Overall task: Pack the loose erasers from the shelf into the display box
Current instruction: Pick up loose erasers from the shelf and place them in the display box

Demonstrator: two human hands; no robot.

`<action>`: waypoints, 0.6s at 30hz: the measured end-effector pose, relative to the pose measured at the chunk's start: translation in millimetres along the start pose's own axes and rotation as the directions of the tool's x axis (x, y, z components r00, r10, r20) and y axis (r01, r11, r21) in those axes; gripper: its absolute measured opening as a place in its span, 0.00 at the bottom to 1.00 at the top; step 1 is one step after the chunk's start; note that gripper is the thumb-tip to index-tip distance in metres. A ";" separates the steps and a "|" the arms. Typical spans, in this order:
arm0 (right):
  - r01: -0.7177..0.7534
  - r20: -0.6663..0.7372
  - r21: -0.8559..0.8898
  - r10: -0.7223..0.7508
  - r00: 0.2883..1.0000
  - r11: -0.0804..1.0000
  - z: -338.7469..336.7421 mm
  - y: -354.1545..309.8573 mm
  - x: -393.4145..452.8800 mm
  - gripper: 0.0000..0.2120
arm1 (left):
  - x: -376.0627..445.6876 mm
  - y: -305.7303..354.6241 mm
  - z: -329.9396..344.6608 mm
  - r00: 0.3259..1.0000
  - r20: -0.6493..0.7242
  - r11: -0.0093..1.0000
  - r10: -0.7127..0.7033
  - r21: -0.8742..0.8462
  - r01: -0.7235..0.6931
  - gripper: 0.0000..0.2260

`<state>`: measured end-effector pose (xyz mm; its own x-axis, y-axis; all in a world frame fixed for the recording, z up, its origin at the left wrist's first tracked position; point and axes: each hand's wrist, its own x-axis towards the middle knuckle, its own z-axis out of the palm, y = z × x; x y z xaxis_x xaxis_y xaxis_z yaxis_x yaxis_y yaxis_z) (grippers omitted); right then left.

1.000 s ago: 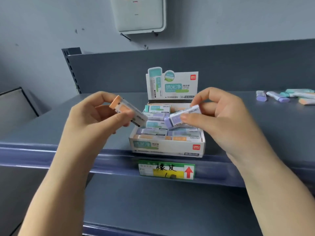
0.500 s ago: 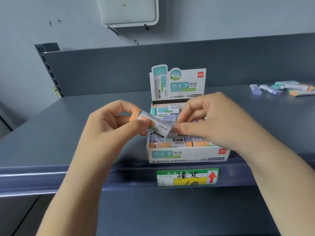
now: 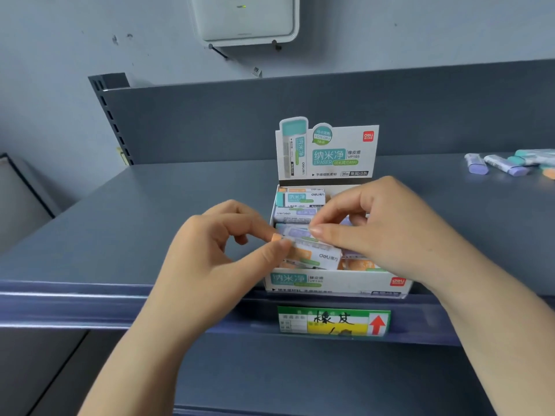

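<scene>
The white display box [image 3: 345, 284] stands at the shelf's front edge, holding several sleeved erasers in rows. My left hand [image 3: 216, 253] pinches the orange eraser [image 3: 312, 253] by its left end, low over the box's front row. My right hand [image 3: 387, 232] holds a purple eraser [image 3: 295, 233] with thumb and fingertips, pressing it down among the packed ones just behind the orange one. Most of the purple eraser is hidden by my fingers. Several loose erasers [image 3: 507, 165] lie far right on the shelf.
The grey shelf [image 3: 150, 223] has a raised back panel [image 3: 270, 121] behind the box's upright header card [image 3: 327, 151]. A green and yellow price label [image 3: 333, 321] is clipped to the shelf's front rail. A white device [image 3: 244, 18] hangs on the wall above.
Both hands have come down from above the box to its front rows. The orange and purple erasers now sit low against the packed ones. The view has shifted left.
</scene>
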<state>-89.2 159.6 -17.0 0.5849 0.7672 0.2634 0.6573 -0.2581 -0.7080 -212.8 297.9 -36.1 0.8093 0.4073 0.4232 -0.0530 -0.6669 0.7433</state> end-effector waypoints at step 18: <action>0.072 0.039 0.010 -0.073 0.997 0.997 -0.3 8.6 1.1 0.10 | -3.0 -5.7 6.9 0.995 -0.086 0.995 -0.055 0.084 0.062 0.07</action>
<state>-82.7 158.0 -22.6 0.5166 0.8062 0.2886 0.6934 -0.1961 -0.6933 -210.9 296.2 -45.2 0.7578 0.4953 0.4248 0.0464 -0.6903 0.7221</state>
